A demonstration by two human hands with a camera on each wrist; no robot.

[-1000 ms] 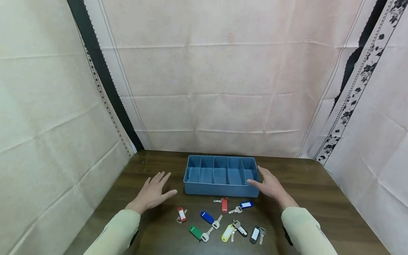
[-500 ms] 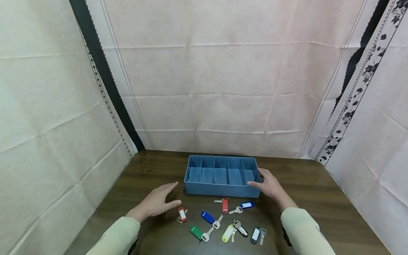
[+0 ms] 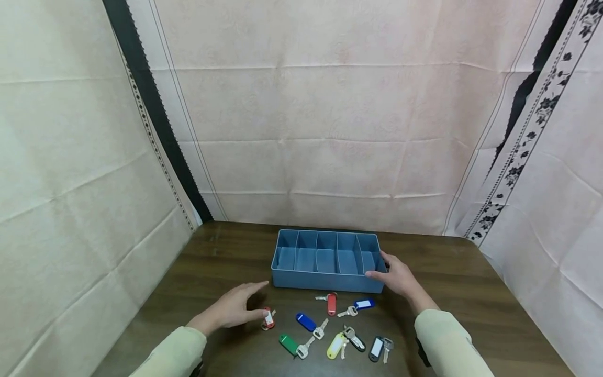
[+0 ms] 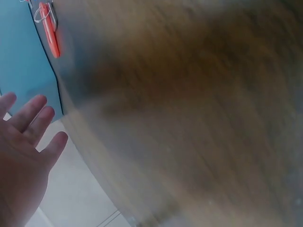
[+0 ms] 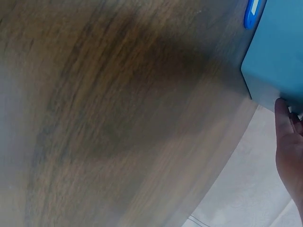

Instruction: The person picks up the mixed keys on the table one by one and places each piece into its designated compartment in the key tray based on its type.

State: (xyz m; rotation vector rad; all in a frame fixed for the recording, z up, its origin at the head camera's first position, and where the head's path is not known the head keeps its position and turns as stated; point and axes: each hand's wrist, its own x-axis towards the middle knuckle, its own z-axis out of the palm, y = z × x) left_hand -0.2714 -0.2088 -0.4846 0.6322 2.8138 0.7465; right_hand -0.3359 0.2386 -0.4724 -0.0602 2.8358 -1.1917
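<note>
My left hand (image 3: 229, 309) reaches over the table with fingers extended and holds nothing. In the head view its thumb tip overlaps the edge of a red key tag (image 3: 269, 318) with a white label; I cannot tell whether they touch. The right hand (image 3: 400, 280) rests at the right front corner of a blue divided box (image 3: 330, 281), thumb at the front and fingers along the right end. In the right wrist view, a straight finger of the right hand (image 5: 288, 142) lies against the box (image 5: 279, 52). The left wrist view has the left hand (image 4: 26, 156) spread beside the box (image 4: 23, 56).
Several tagged keys lie in front of the box: a red tag (image 3: 332, 304), blue tags (image 3: 306, 321) (image 3: 365, 303), a green tag (image 3: 289, 344), a yellow tag (image 3: 336, 346) and black tags (image 3: 376, 348) (image 3: 360, 344). Cloth (image 3: 330, 131) hangs around the wooden table (image 3: 226, 246).
My left hand has come down and to the right, toward the left red key tag, its fingers turning rightward. The right hand stays at the box's corner; the keys lie as before.
</note>
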